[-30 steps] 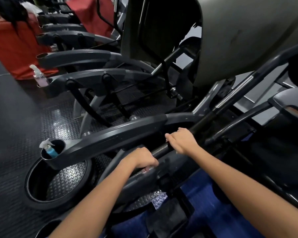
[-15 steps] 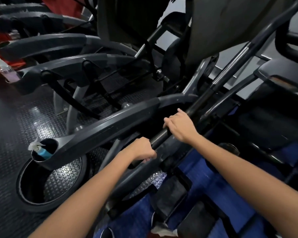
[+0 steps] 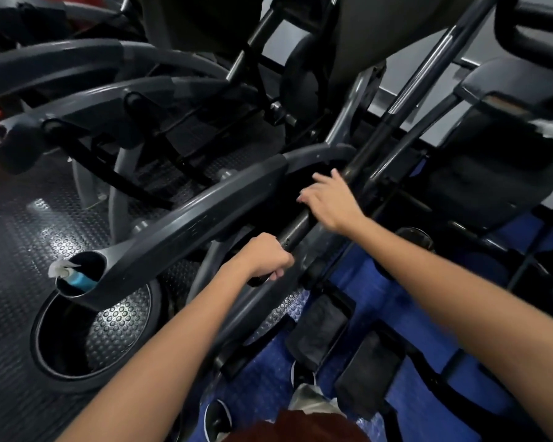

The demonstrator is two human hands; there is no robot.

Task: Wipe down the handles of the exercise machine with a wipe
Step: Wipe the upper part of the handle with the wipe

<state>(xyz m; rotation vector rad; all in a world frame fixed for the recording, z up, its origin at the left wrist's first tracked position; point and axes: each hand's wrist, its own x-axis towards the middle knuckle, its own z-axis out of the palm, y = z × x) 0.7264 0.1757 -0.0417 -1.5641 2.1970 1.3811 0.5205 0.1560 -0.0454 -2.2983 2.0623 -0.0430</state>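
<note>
The exercise machine's black handle bar [image 3: 300, 225] runs diagonally from lower left to upper right across the middle of the head view. My left hand [image 3: 265, 257] grips its lower end with the fingers curled round it. Higher up the same bar lies my right hand [image 3: 331, 199], blurred, with its fingers spread out to the left over the bar. No wipe shows under either hand. A crumpled whitish piece [image 3: 551, 128] lies on the dark console at the right edge.
A blue spray bottle with a white top [image 3: 72, 276] stands in the cup holder of the grey side arm [image 3: 205, 215]. More machine arms line up to the left. Black pedals [image 3: 320, 333] and blue floor lie below, and studded rubber floor [image 3: 20, 237] lies at left.
My right hand has slid a little up the bar and its fingers have uncurled. My left hand keeps its grip. The view has tilted down toward my feet.
</note>
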